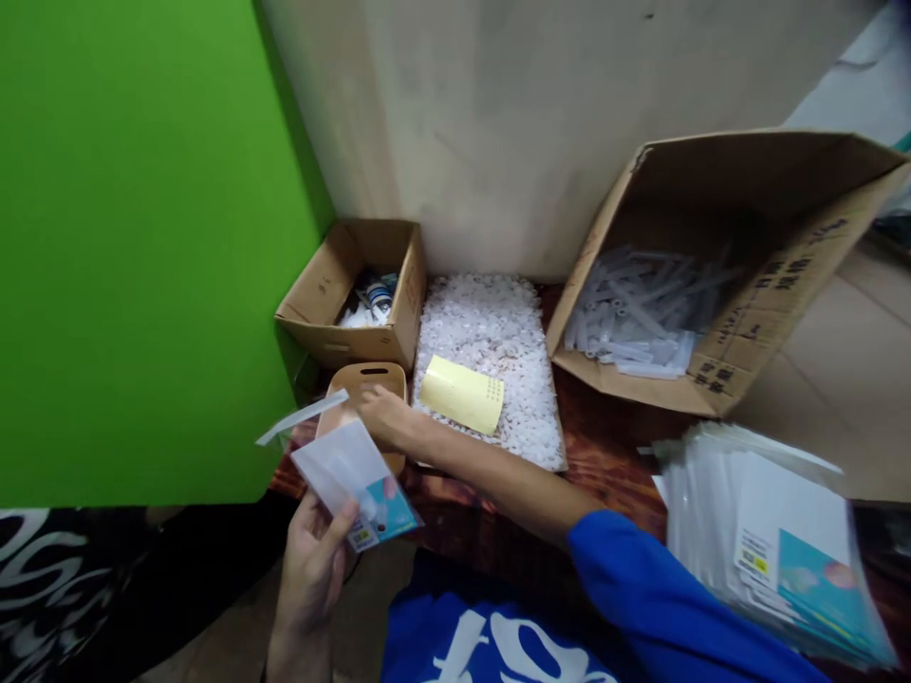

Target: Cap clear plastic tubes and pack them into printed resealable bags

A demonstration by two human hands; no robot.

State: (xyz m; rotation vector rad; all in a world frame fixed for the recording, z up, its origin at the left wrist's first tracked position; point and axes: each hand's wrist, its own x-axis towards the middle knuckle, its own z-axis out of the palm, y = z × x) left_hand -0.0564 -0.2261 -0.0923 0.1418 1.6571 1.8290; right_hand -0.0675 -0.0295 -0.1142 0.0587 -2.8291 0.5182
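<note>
My left hand point(317, 560) grips a clear plastic packet point(348, 465) by its lower corner. A white and teal printed card with a barcode label shows in the packet, and a clear sealing flap sticks out at its top. Reaching across to the left, my right hand point(381, 410) is down inside a tan plastic basket point(366, 372). The packet partly covers that basket, and my right fingers are too blurred and hidden to make out what they hold, if anything.
Small white pieces fill a shallow tray point(491, 313), with a yellow paper point(462, 394) on top. A small carton point(348, 337) stands behind the basket. Translucent tubes lie in a large tilted carton point(718, 398). Stacked packets point(769, 541) sit at right; a green panel point(142, 247) borders the left.
</note>
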